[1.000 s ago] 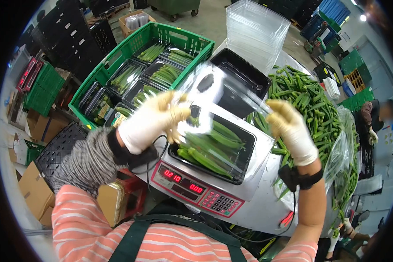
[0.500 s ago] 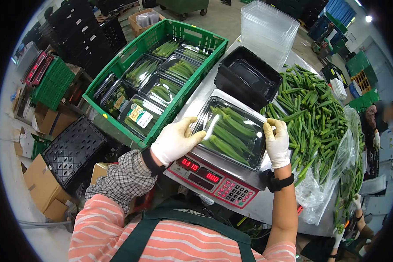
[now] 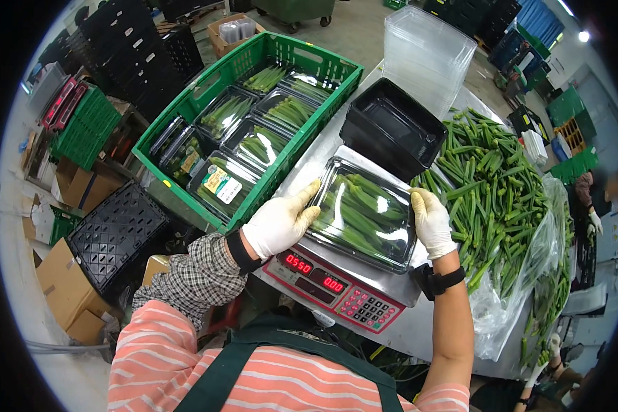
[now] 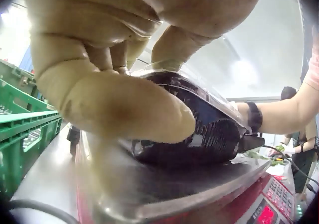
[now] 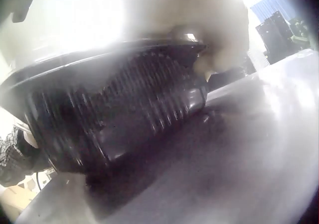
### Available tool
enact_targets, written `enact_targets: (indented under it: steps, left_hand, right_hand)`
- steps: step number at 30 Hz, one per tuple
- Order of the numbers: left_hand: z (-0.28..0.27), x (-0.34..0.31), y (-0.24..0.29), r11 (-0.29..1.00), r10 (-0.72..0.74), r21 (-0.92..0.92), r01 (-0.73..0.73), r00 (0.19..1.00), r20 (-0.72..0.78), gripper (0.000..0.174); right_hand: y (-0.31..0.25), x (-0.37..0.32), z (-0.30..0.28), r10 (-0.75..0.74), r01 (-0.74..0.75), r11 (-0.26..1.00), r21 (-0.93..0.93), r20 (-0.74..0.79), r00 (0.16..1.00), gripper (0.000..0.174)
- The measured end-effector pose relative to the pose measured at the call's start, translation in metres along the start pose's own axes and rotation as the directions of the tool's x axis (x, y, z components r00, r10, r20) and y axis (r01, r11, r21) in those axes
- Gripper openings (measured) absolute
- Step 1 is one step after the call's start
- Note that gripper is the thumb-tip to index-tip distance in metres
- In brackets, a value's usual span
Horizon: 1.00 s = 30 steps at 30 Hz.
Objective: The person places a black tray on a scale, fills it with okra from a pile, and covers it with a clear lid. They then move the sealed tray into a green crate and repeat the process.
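A black tray of okra (image 3: 364,213) under a clear lid sits on the steel pan of a red and white scale (image 3: 336,288), whose display shows 0.550. My gloved left hand (image 3: 278,221) grips the tray's left edge, thumb and fingers at the rim. At the right edge, my gloved right hand (image 3: 432,223) holds the rim with bent fingers. The left wrist view shows the thumb of my left hand (image 4: 129,104) against the ribbed side of the black tray (image 4: 214,139). In the right wrist view the tray (image 5: 124,99) is blurred, with my right hand (image 5: 209,20) over its corner.
A green crate (image 3: 254,199) with several lidded okra packs stands at the left. Behind the scale are stacked black trays (image 3: 398,130) and stacked clear lids (image 3: 429,58). Loose okra (image 3: 494,192) and a plastic bag (image 3: 487,316) cover the table's right side. Other people work at far right.
The clear lid came down from the raised hands onto the tray, and both hands now hold its edges. The scale display went from 0.210 through 0.310 to 0.550.
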<state>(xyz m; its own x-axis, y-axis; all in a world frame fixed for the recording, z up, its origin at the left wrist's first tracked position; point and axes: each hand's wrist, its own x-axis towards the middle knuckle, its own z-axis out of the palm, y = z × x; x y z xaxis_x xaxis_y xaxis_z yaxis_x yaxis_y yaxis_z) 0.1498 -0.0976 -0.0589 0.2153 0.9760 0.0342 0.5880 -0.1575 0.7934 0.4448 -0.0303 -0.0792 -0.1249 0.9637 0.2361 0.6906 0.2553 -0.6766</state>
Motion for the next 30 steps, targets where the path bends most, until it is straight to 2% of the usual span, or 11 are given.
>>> enact_targets:
  steps: [4, 6, 7, 8, 12, 14, 18, 24, 26, 28, 30]
  left_hand:
    - [-0.005, 0.0, 0.004, 0.99, -0.132, 0.06, 0.125, 0.983, 0.128, 0.049]
    - [0.002, 0.003, -0.016, 0.992, 0.123, 0.036, -0.124, 0.992, 0.015, 0.047]
    - [-0.012, 0.005, 0.001, 1.0, -0.019, -0.007, 0.02, 0.99, 0.139, 0.045]
    - [-0.008, 0.011, -0.011, 0.991, 0.131, -0.032, -0.131, 0.991, -0.008, 0.036]
    - [-0.019, 0.07, -0.008, 0.922, -0.232, -0.275, 0.274, 0.957, 0.174, 0.036]
    - [-0.02, 0.094, -0.01, 0.756, -0.435, -0.352, 0.552, 0.825, 0.36, 0.036]
    - [-0.012, 0.107, -0.034, 0.552, -0.306, -0.616, 0.562, 0.824, 0.477, 0.02]
    - [0.002, 0.11, -0.061, 0.391, -0.162, -0.722, 0.571, 0.815, 0.556, 0.022]
    - [-0.004, 0.105, -0.052, 0.43, -0.149, -0.709, 0.559, 0.819, 0.554, 0.03]
    - [-0.021, 0.096, -0.04, 0.784, -0.286, -0.391, 0.483, 0.839, 0.463, 0.037]
    - [-0.046, 0.073, -0.025, 0.813, -0.288, -0.384, 0.438, 0.875, 0.389, 0.039]
  right_hand:
    - [0.01, 0.011, -0.009, 0.067, -0.132, 0.975, 0.176, 0.336, 0.94, 0.034]
    - [0.024, 0.014, -0.009, 0.029, -0.13, 0.961, 0.244, 0.377, 0.926, 0.04]
    - [0.022, 0.015, -0.01, 0.034, -0.138, 0.96, 0.243, 0.388, 0.921, 0.039]
    - [0.018, 0.016, -0.011, 0.038, -0.146, 0.959, 0.244, 0.4, 0.916, 0.039]
    - [0.006, 0.011, -0.009, 0.061, -0.116, 0.979, 0.165, 0.306, 0.95, 0.039]
    - [0.006, 0.01, -0.009, 0.054, -0.113, 0.976, 0.184, 0.301, 0.952, 0.04]
    - [0.011, 0.008, -0.01, 0.012, -0.056, 0.99, 0.131, 0.315, 0.949, 0.04]
    - [0.02, 0.007, 0.0, -0.007, -0.061, 0.967, 0.247, 0.265, 0.964, 0.041]
    - [0.01, 0.002, -0.008, -0.002, -0.023, 0.993, 0.12, 0.204, 0.979, 0.043]
    - [0.024, 0.003, -0.011, -0.051, 0.051, 0.999, -0.008, 0.079, 0.996, 0.051]
    - [-0.004, -0.009, -0.045, 0.256, -0.286, 0.934, 0.215, 0.156, 0.954, 0.049]
